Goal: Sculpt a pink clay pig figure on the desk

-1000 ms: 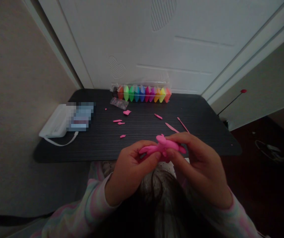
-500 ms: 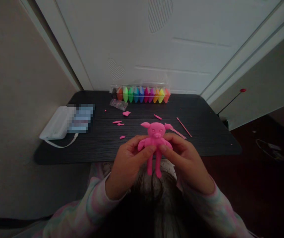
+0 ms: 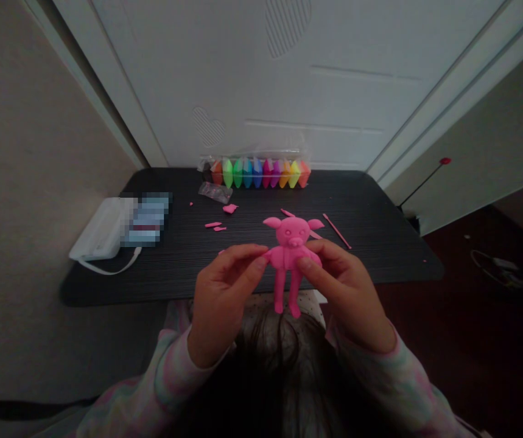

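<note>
We see both hands raised in front of the near edge of the dark bench (image 3: 393, 255), with a pink figure (image 3: 284, 258) held upright between them. The figure shows its front to us: two pointed ears stand out sideways, round eyes and a snout mark the head, and two legs hang down with the feet overlapping the near edge in our view. The left hand (image 3: 218, 301) has its grip almost closed, thumb and forefinger tips meeting around the end of one of the figure's arms. The right hand (image 3: 352, 292) keeps a closed grip on the opposite side, its thumb pressed to the front of the body and its fingers partly hidden behind. Beyond the figure, toward the right edge, we find a thin pink stick (image 3: 336, 231) lying aslant, and a flat pink tool (image 3: 316, 235) partly covered by the figure. A short pink piece (image 3: 287, 213) lies just behind the head. Left of the middle rest a pink lump (image 3: 229, 208) and two slim pink pieces (image 3: 212, 225) close together. Along the far edge stands a row of coloured packs (image 3: 257, 173), with a crumpled clear wrapper (image 3: 215, 192) just before its left end. At the left edge, a white device (image 3: 99, 228) with a white cable (image 3: 115, 269) lies beside a blurred item (image 3: 150, 219).
</note>
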`<state>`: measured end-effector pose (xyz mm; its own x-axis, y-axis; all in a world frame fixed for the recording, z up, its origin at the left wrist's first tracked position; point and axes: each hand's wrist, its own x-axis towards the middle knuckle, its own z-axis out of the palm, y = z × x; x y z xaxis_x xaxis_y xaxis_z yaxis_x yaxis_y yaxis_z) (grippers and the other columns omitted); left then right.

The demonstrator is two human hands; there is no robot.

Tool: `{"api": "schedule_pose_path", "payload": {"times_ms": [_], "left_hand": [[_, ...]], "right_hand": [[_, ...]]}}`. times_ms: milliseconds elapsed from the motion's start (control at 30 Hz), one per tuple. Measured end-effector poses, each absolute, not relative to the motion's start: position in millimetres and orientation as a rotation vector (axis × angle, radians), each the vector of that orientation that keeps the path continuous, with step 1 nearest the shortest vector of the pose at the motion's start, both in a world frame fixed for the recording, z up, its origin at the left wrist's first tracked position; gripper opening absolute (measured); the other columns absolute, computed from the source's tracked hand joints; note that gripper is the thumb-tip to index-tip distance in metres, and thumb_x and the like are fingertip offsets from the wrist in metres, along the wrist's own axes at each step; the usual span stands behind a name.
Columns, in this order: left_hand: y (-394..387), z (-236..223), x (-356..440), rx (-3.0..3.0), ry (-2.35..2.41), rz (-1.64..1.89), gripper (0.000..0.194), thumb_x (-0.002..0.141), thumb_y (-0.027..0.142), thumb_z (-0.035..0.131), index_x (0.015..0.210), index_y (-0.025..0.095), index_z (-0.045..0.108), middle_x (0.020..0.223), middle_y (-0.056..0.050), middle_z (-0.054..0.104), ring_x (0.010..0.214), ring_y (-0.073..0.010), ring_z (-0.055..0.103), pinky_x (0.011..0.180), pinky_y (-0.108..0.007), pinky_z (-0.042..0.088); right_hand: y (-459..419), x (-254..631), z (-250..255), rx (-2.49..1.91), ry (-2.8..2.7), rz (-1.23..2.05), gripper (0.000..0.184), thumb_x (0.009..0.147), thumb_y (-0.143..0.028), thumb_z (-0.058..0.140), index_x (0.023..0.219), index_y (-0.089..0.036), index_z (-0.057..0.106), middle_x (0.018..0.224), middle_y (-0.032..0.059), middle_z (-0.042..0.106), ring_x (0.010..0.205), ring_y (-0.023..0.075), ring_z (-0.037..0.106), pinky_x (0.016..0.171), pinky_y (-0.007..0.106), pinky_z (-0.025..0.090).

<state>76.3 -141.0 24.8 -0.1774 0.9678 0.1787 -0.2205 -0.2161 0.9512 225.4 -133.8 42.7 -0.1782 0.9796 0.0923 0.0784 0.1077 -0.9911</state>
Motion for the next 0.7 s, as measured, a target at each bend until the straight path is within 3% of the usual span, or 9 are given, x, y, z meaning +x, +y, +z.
{"api": "schedule_pose_path", "payload": {"times_ms": [300,700], "left_hand": [[-143.6,35.1,74.0,1.364,1.285,1.513,0.01,0.072,0.014,0.06,0.076,0.02,0.067,0.074,0.003,0.069,0.071,-0.0101,0.062,0.068,-0.019,0.049],[-140.8,31.6,69.6,1.346,1.223,1.517,0.009,0.073,0.014,0.06,0.072,0.02,0.066,0.078,0.002,0.064,0.077,-0.0101,0.058,0.072,-0.02,0.046]], "right_hand": [[-136.1,222.4,39.5,-1.138,-1.451,1.111,0.01,0.078,-0.032,0.057,0.083,-0.024,0.06,0.076,-0.0039,0.058,0.07,0.0098,0.051,0.065,0.023,0.039],[-137.0,220.0,35.4,-1.118,-1.472,1.093,0.01,0.078,-0.03,0.057,0.083,-0.023,0.061,0.077,-0.0036,0.059,0.07,0.0102,0.052,0.065,0.024,0.04]]}}
